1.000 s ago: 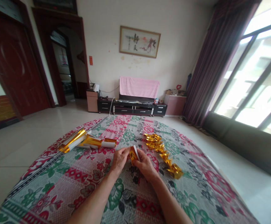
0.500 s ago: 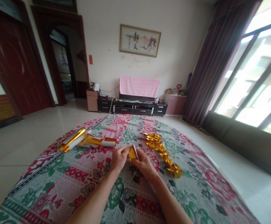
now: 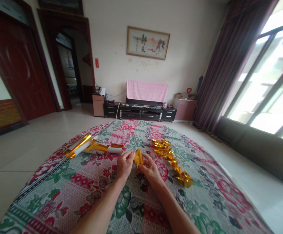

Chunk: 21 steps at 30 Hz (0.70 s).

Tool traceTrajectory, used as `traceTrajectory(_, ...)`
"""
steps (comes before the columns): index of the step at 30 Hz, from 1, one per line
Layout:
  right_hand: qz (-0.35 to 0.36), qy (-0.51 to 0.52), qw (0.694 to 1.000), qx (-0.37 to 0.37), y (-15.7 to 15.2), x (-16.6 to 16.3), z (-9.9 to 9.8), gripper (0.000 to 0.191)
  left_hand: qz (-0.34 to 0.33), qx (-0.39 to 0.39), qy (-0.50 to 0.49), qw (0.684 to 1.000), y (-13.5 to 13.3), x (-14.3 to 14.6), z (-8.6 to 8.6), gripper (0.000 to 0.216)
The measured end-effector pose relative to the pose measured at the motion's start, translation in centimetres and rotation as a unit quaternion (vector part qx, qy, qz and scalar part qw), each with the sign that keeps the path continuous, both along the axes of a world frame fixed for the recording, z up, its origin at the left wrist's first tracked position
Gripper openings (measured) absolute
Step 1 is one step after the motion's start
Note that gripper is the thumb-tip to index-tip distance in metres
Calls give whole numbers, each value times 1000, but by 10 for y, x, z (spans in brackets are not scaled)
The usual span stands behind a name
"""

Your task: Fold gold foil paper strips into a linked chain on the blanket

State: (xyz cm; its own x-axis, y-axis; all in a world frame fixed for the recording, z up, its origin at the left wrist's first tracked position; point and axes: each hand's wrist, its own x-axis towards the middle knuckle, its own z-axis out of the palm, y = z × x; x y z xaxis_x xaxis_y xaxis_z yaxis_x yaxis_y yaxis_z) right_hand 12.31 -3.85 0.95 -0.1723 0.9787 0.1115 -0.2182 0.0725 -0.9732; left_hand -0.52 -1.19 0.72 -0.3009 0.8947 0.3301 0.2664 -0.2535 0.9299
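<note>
A small piece of gold foil paper [image 3: 138, 158] is pinched between both my hands above the floral cloth [image 3: 83, 191]. My left hand [image 3: 125, 164] grips its left side with closed fingers. My right hand [image 3: 150, 169] holds its right side, fingers curled round it. To the right lies a curved row of several folded gold foil pieces [image 3: 172, 161]. To the left lies a loose pile of gold and white foil sheets [image 3: 90, 148].
The cloth covers a round surface on a tiled floor [image 3: 14, 156]. A low TV stand with a pink cover [image 3: 146, 91] stands against the far wall. Dark doors [image 3: 19, 74] are at left, curtains and a large window [image 3: 265, 81] at right.
The white back of the foil piece no longer shows; it looks folded smaller between my fingers. The view has shifted slightly to the left.
</note>
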Motion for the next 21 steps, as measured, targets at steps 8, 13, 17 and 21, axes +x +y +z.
traceTrajectory(8, -28, 5, 1000, 14, -3, -5, 7, 53, -12, 26, 20, 999, -6, 4, 5, 30)
traceTrajectory(13, 4, -10, 999, 35, -5, -3, 13, 40, -56, 33, 4, 998, -10, 7, 8, 31)
traceTrajectory(17, 25, -7, 999, 41, -4, 1, 12, 32, -79, 25, -7, 997, -10, 7, 9, 31)
traceTrajectory(21, 38, 8, 999, 27, -4, 1, 11, 32, -87, 20, -26, 996, -8, 7, 6, 32)
